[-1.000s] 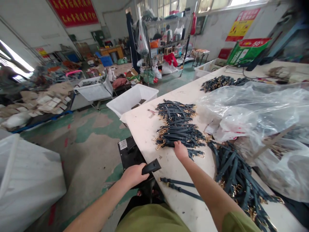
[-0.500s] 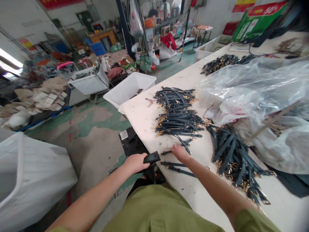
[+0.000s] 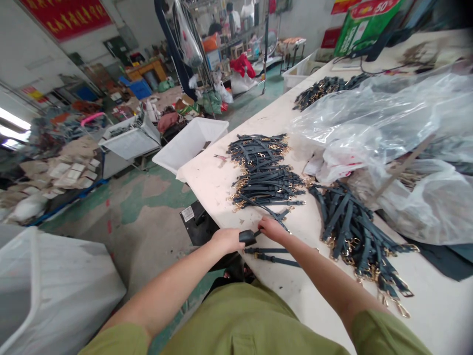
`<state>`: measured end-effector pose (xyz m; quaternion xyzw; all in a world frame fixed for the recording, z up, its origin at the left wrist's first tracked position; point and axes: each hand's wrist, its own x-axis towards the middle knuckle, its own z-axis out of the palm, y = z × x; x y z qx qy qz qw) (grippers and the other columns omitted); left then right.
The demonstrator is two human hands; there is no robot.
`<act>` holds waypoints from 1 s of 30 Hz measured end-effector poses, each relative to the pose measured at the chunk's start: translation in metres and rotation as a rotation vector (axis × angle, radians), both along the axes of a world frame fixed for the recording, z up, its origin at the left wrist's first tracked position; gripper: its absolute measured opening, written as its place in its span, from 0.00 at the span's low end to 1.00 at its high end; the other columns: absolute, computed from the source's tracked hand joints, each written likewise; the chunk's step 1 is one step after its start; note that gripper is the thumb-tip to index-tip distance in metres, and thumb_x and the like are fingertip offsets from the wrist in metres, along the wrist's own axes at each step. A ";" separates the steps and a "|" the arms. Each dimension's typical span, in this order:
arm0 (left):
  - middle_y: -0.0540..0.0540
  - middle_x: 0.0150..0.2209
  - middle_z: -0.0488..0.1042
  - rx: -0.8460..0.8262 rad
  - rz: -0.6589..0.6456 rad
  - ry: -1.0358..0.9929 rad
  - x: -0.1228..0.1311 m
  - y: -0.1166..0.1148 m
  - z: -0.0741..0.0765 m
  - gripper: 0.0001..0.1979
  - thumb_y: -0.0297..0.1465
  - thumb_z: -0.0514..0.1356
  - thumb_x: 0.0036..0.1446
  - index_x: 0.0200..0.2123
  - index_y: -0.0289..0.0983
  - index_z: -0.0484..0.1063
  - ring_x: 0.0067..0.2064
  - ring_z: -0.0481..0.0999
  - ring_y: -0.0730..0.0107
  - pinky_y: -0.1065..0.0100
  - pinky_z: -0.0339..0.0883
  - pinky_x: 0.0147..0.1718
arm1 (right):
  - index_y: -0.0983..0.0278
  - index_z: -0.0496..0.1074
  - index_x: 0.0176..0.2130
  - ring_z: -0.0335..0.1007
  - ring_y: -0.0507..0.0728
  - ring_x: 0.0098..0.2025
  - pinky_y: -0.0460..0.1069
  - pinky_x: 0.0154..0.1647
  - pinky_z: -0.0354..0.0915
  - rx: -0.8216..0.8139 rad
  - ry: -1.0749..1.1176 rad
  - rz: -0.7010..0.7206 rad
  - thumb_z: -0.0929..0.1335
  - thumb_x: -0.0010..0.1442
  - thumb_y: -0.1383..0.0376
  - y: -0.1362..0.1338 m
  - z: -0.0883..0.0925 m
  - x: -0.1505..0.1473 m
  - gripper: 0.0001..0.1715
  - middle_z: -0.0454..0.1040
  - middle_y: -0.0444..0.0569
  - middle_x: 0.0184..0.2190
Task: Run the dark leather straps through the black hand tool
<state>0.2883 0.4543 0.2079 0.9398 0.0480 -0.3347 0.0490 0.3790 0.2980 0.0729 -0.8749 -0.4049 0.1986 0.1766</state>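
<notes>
My left hand (image 3: 226, 240) is closed round a black handheld tool (image 3: 248, 237) at the table's near edge. What kind of tool it is I cannot make out. Its front end is right by the fingers of my right hand (image 3: 272, 229), which pinch a dark strap (image 3: 257, 233) against the tabletop. Two dark straps (image 3: 277, 259) with metal fittings lie just below my hands. Beyond them, dark straps with gold-coloured clasps are stacked in a row (image 3: 269, 185), with another stack (image 3: 256, 149) behind.
A loose heap of straps (image 3: 354, 227) lies on the right of the white table (image 3: 299, 301), beside clear plastic bags (image 3: 369, 133). More straps (image 3: 321, 91) are farther back. White bins stand at the far table edge (image 3: 188, 143) and on the left floor (image 3: 70, 286).
My left hand has brought the black tool rightward, up to the fingers of my right hand. My right hand stays near the same strap. The view has shifted slightly.
</notes>
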 end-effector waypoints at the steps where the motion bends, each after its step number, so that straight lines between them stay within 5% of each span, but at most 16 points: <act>1: 0.44 0.36 0.73 -0.001 -0.002 0.000 0.001 -0.002 0.000 0.21 0.45 0.52 0.43 0.38 0.40 0.69 0.37 0.72 0.61 0.66 0.64 0.32 | 0.63 0.70 0.33 0.62 0.52 0.35 0.45 0.37 0.54 0.001 0.007 0.003 0.62 0.52 0.67 0.000 -0.001 0.001 0.09 0.66 0.48 0.35; 5: 0.47 0.36 0.74 0.001 -0.015 -0.013 0.000 -0.003 -0.002 0.21 0.45 0.52 0.43 0.39 0.41 0.69 0.37 0.72 0.62 0.68 0.64 0.32 | 0.63 0.70 0.33 0.62 0.52 0.35 0.45 0.37 0.55 0.002 0.023 0.005 0.61 0.52 0.66 0.000 -0.001 0.001 0.10 0.66 0.48 0.35; 12: 0.48 0.35 0.74 -0.001 -0.013 -0.075 -0.038 0.029 -0.009 0.20 0.45 0.48 0.47 0.40 0.44 0.68 0.36 0.73 0.63 0.69 0.64 0.31 | 0.64 0.70 0.33 0.62 0.52 0.35 0.44 0.36 0.55 -0.005 0.013 -0.004 0.61 0.52 0.67 0.001 -0.004 0.003 0.10 0.66 0.49 0.35; 21: 0.46 0.35 0.74 -0.042 0.056 -0.125 -0.049 0.027 -0.016 0.22 0.47 0.48 0.47 0.41 0.43 0.68 0.36 0.72 0.61 0.67 0.63 0.30 | 0.64 0.70 0.34 0.62 0.52 0.35 0.44 0.37 0.54 -0.049 -0.005 0.043 0.60 0.53 0.67 0.003 -0.003 0.002 0.11 0.66 0.49 0.34; 30: 0.47 0.38 0.73 -0.011 0.179 -0.162 -0.057 0.050 0.004 0.22 0.47 0.48 0.48 0.44 0.44 0.66 0.38 0.72 0.62 0.69 0.62 0.31 | 0.65 0.68 0.33 0.62 0.54 0.36 0.46 0.37 0.54 -0.151 -0.108 0.170 0.64 0.50 0.66 0.005 0.014 -0.003 0.08 0.66 0.50 0.34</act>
